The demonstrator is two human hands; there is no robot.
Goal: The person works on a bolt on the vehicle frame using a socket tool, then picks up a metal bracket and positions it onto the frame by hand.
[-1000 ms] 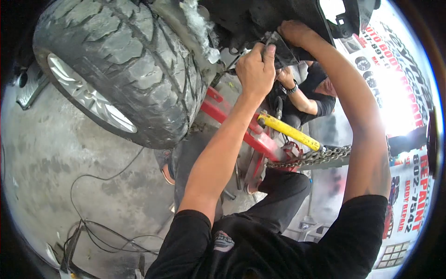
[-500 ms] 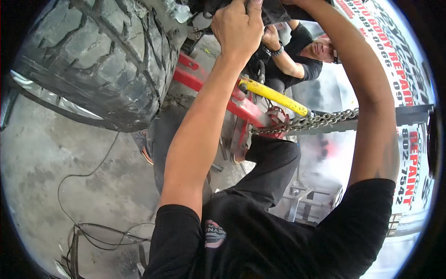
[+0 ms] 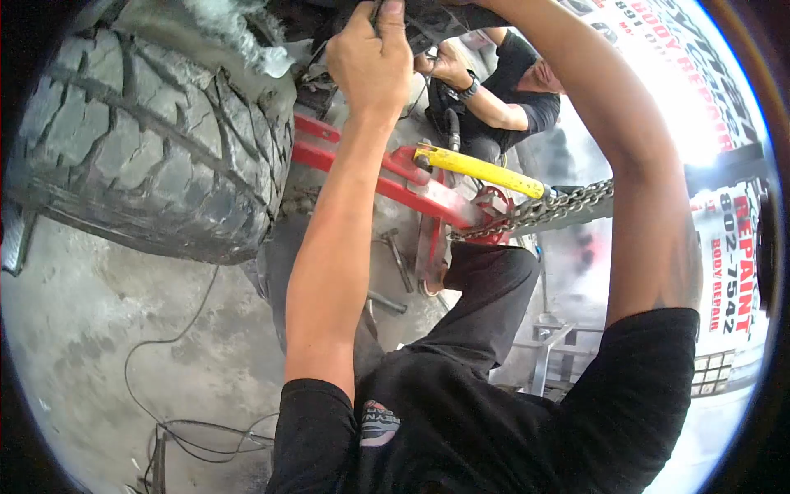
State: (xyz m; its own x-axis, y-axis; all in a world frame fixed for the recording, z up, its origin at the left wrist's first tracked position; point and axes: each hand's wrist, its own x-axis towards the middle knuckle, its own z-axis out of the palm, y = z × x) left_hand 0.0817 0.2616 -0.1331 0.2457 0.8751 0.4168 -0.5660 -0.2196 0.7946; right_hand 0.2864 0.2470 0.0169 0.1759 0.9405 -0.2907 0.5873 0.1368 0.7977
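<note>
Near the top edge, my left hand (image 3: 370,62) is closed on the edge of a black part (image 3: 428,26), its thumb pointing up. My right arm reaches over to the top edge, where the right hand is out of frame. A co-worker's hand (image 3: 448,64) is just right of my left hand, under the black part. What that hand holds is too small to tell. A large worn tire (image 3: 156,148) fills the upper left, with whitish torn material (image 3: 239,33) above it.
A red metal frame (image 3: 395,185) with a yellow cylinder (image 3: 485,171) and a chain (image 3: 559,207) crosses the middle. A co-worker (image 3: 502,90) crouches behind it. Black cables (image 3: 206,428) lie on the floor (image 3: 99,329) at the lower left. A lettered banner (image 3: 728,263) hangs at the right.
The view has shifted, so the tire and my hands sit higher and further left. My right hand has passed out of the top of the frame. My left hand keeps its hold.
</note>
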